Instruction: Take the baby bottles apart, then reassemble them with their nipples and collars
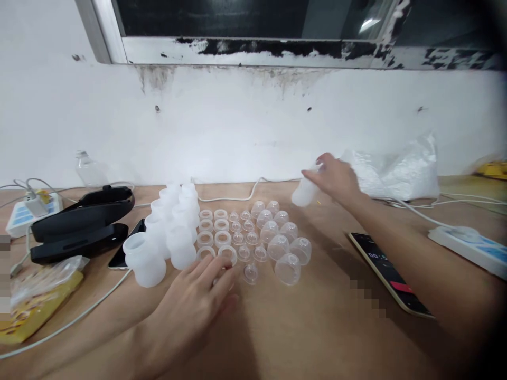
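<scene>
My right hand (pixel 336 178) reaches to the back of the table, its fingers closed round a small milky-white bottle (pixel 304 193) that is blurred by motion. My left hand (pixel 202 293) is low over the front of the rows, fingers bent and thumb drawn in; a sliver of something clear shows at the fingertips, too hidden to name. Just beyond it lie two columns of translucent rings (pixel 205 239). Beside them are clear silicone nipples (pixel 244 253), then clear dome caps (pixel 288 269). Open white bottles (pixel 146 261) stand in two rows to the left.
A phone (pixel 376 256) with a running timer lies under my right forearm. Power strips (pixel 471 240) and cables flank the table. At left are a black case (pixel 83 216), another phone (pixel 122 256) and a yellow packet (pixel 43 306). A plastic bag (pixel 400 169) sits by the wall.
</scene>
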The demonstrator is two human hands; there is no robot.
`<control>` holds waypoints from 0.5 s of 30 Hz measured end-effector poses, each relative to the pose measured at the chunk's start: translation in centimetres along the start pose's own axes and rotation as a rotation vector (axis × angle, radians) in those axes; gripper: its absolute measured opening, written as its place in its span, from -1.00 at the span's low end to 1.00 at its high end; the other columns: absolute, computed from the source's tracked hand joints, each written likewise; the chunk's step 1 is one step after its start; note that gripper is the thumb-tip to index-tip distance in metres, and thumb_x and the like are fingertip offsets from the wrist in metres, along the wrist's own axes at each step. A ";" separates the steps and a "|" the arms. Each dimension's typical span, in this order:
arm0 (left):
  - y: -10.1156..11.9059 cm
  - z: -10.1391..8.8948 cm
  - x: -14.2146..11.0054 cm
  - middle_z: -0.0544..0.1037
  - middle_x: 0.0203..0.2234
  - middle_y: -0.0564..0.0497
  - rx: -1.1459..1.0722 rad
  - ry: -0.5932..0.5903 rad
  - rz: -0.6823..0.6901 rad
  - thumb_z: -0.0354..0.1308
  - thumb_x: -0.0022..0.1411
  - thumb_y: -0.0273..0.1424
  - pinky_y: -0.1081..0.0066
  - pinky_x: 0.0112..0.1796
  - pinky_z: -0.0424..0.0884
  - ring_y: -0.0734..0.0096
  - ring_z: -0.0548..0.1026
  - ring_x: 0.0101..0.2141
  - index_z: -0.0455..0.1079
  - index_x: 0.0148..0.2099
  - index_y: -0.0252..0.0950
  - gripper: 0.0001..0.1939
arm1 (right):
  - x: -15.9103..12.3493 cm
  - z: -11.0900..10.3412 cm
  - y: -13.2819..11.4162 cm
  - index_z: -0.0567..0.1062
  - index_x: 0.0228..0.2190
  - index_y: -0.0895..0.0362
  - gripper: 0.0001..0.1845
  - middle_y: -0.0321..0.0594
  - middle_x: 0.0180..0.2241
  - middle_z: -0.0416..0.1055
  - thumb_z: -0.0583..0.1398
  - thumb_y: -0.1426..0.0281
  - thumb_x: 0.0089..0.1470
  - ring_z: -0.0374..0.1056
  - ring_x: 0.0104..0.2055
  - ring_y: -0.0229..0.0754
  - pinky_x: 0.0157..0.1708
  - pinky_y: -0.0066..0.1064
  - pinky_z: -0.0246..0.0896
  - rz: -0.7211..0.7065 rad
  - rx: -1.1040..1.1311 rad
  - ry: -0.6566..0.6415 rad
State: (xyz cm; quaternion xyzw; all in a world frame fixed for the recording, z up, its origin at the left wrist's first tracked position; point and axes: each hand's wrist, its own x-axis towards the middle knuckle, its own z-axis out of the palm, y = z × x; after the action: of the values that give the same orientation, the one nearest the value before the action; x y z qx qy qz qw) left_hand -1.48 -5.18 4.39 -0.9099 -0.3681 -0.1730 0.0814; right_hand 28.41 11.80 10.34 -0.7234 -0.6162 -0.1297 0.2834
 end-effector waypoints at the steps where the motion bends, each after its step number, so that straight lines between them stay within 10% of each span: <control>1: 0.0 -0.2 0.0 0.35 -0.16 -0.12 -0.001 0.069 0.004 0.00 0.15 -0.47 0.29 -0.24 0.40 0.25 0.36 -0.19 0.18 -0.01 -0.34 -0.68 | -1.4 -1.6 -0.8 0.31 -0.20 0.21 -0.50 0.05 -0.29 0.38 0.12 0.11 -0.09 0.30 -0.23 0.06 -0.34 -0.25 0.17 -0.046 0.081 0.095; 3: 0.0 -0.7 0.4 0.26 -0.05 -0.20 0.023 0.222 -0.019 0.03 0.15 -0.39 0.26 -0.13 0.33 0.20 0.28 -0.08 0.07 0.08 -0.39 -0.55 | -4.9 -4.7 -2.9 0.30 -0.25 0.16 -0.52 -0.06 -0.35 0.38 0.14 0.08 -0.13 0.34 -0.42 -0.10 -0.47 -0.33 0.18 -0.097 0.274 0.161; 7: -0.2 -1.4 1.8 0.17 0.03 -0.32 0.116 0.361 -0.063 0.03 0.09 -0.09 0.12 -0.07 0.24 0.03 0.19 0.00 -0.09 0.16 -0.47 -0.26 | -11.7 -7.9 -6.8 0.27 -0.37 0.10 -0.56 -0.27 -0.42 0.35 0.23 0.09 -0.25 0.31 -0.57 -0.28 -0.63 -0.48 0.16 -0.230 0.686 -0.245; 12: -0.8 -2.2 3.0 0.44 -0.21 -0.17 0.198 0.216 0.072 -0.06 0.19 -0.15 0.19 -0.30 0.37 0.13 0.40 -0.23 0.06 0.09 -0.39 -0.47 | -14.3 -7.0 -7.6 0.36 -0.39 0.14 -0.57 -0.36 -0.64 0.30 0.15 0.03 -0.16 0.20 -0.66 -0.35 -0.73 -0.56 0.02 -0.334 0.585 -0.957; 15: -1.1 -3.0 2.5 0.46 -0.22 -0.10 0.087 0.047 0.095 -0.08 0.18 -0.13 0.27 -0.33 0.39 0.20 0.44 -0.27 0.19 -0.01 -0.31 -0.57 | -13.7 -7.0 -6.5 0.39 -0.48 0.17 -0.58 -0.33 -0.62 0.31 0.15 0.03 -0.15 0.21 -0.60 -0.34 -0.69 -0.55 -0.01 -0.444 0.486 -0.980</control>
State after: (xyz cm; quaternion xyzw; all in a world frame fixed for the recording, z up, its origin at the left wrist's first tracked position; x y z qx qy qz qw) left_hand -1.36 -3.66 8.14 -0.9177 -0.3295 -0.1741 0.1379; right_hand 20.44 -2.87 10.20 -0.4670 -0.8239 0.3084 0.0895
